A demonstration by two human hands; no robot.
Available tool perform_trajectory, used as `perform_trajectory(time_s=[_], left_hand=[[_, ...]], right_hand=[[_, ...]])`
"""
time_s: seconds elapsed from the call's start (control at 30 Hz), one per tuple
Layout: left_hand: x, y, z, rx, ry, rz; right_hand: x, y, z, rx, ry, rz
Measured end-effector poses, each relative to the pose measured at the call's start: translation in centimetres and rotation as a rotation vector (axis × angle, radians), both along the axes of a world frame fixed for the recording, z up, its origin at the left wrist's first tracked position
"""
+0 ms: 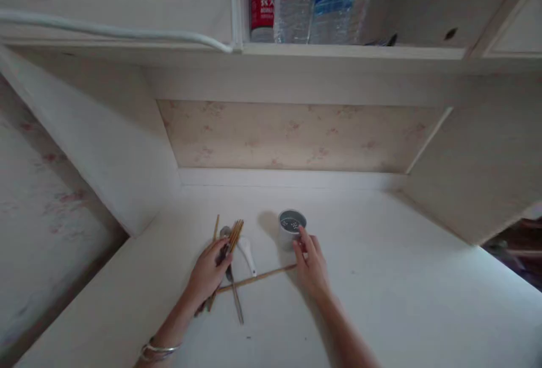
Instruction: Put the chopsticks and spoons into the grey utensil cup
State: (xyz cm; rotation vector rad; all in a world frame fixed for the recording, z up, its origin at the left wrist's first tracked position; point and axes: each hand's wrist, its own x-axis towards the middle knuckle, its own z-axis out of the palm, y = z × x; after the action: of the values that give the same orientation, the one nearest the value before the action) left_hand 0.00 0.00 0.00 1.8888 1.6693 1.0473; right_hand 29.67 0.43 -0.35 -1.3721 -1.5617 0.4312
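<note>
A grey cylindrical cup (288, 236), its dark floor dotted with pale holes, stands upright on the white tabletop (402, 277); the right hand (312, 266) pinches its rim. The left hand (209, 269) grips brown wooden chopsticks (236, 232). Overhead, a red-labelled plastic bottle (262, 9) reads "农夫".

The white counter (402, 300) spreads across six o'clock. Toward twelve, a floral wall strip (292, 136) backs it, beneath a pale cupboard (105, 1) whose open shelf (351, 51) sits at one. A white cable (148, 34) crosses the cupboard at ten. Plain side panels (105, 131) stand at nine and three, with flowered wallpaper (42, 244) beyond the left one at eight. The light is soft and dim.
</note>
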Motion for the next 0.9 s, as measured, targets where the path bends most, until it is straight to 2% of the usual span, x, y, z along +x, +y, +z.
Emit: perform_trajectory(time_s=[0.2,0.4,0.67,0.9], left_hand=[[-0.3,0.5,-0.2,-0.080,-0.086,0.058],[-1.1,0.8,-0.6,-0.121,-0.181,0.206],[-1.4,0.5,0.0,-0.140,-0.214,0.278],[-2.7,1.0,-0.5,-0.128,-0.146,0.367]], right_hand=[[-0.3,0.0,0.2,-0.037,0.194,-0.095],[-0.1,0.1,0.3,-0.043,0.233,-0.101],[0.0,0.1,-0.3,-0.064,0.221,-0.088],[0.6,0.6,-0.8,-0.057,0.408,-0.108]])
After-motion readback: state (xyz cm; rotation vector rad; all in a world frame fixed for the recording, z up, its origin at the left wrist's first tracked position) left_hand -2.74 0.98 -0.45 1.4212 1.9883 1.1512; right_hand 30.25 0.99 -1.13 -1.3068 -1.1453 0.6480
